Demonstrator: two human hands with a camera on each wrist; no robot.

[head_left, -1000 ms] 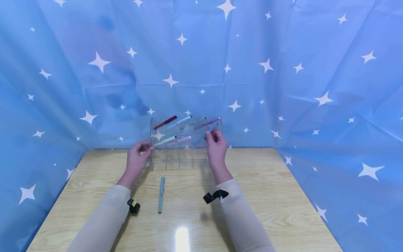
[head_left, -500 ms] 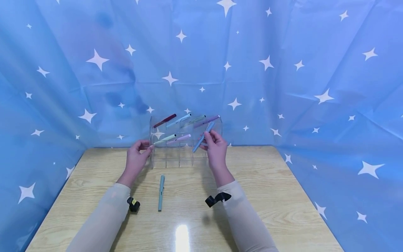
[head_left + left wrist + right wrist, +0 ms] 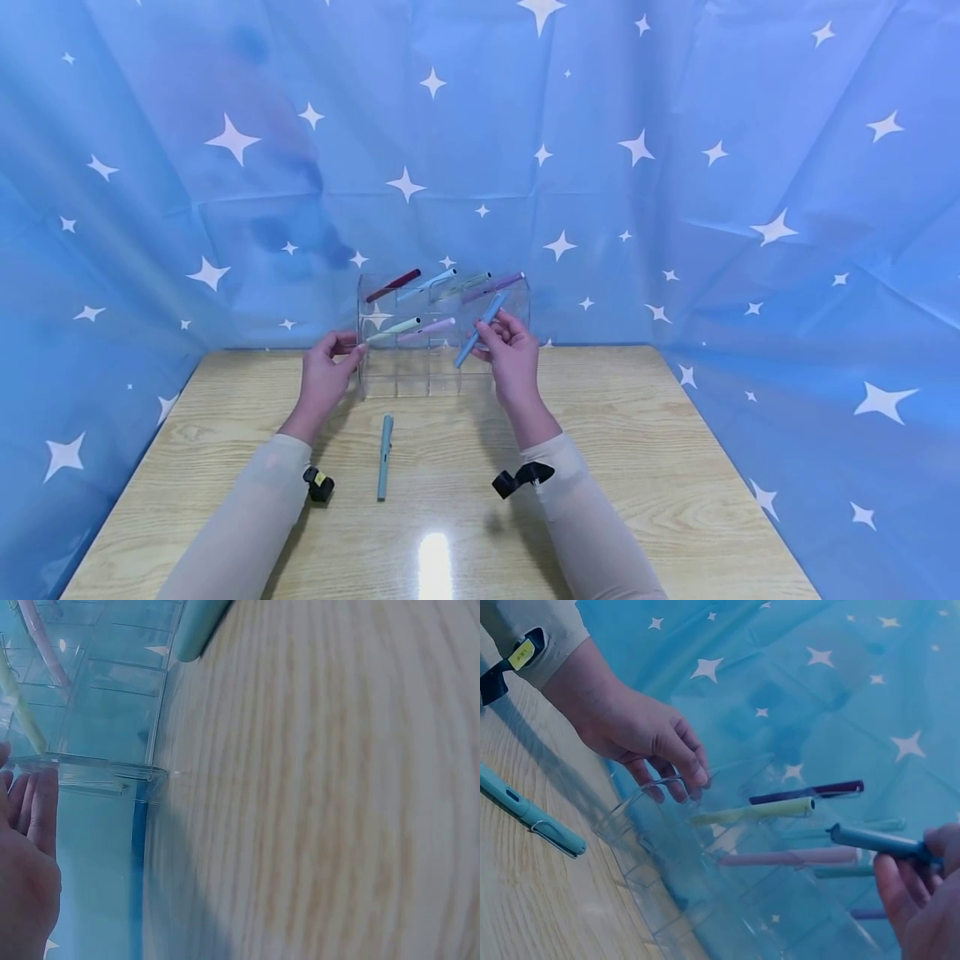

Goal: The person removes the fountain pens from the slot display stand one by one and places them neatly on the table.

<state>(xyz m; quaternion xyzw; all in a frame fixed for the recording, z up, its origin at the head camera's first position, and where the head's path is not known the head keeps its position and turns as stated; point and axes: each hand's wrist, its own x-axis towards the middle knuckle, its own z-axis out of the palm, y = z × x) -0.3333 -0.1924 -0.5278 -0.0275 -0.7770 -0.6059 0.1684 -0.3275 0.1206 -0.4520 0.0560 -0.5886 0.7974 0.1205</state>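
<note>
Behind everything hangs a blue backdrop [image 3: 712, 83] with white four-pointed stars, and it covers also the left and the right side. Before it is a bench [image 3: 637, 467] with light wood grain, which carries one bright reflection low in the head view. Over this bench reach two pale sleeves, the left sleeve [image 3: 240, 525] and the right sleeve [image 3: 592, 525]. At the far part of the bench, near the backdrop, stands a clear rack [image 3: 412, 381] with many compartments.

About the hands: the left hand [image 3: 326, 375] pinches the left side wall of the rack, with the thumb in front and the fingers behind it. The right hand [image 3: 516, 358] pinches a blue pen [image 3: 468, 344] between thumb and fingers. This pen is tilted, in front of the right part of the rack; whether it touches the rack, I cannot tell.

In the upper row of the rack lie slanted, from left to right, a dark red pen [image 3: 393, 286], a light blue pen [image 3: 427, 285], a green pen [image 3: 467, 287] and a purple pen [image 3: 498, 287]. The row below holds a pale green pen [image 3: 395, 330] and a pink pen [image 3: 427, 330]. A teal pen [image 3: 385, 458] lies on the bench, between the two forearms. The smallest things are the black wrist devices [image 3: 318, 486], one at each sleeve
</note>
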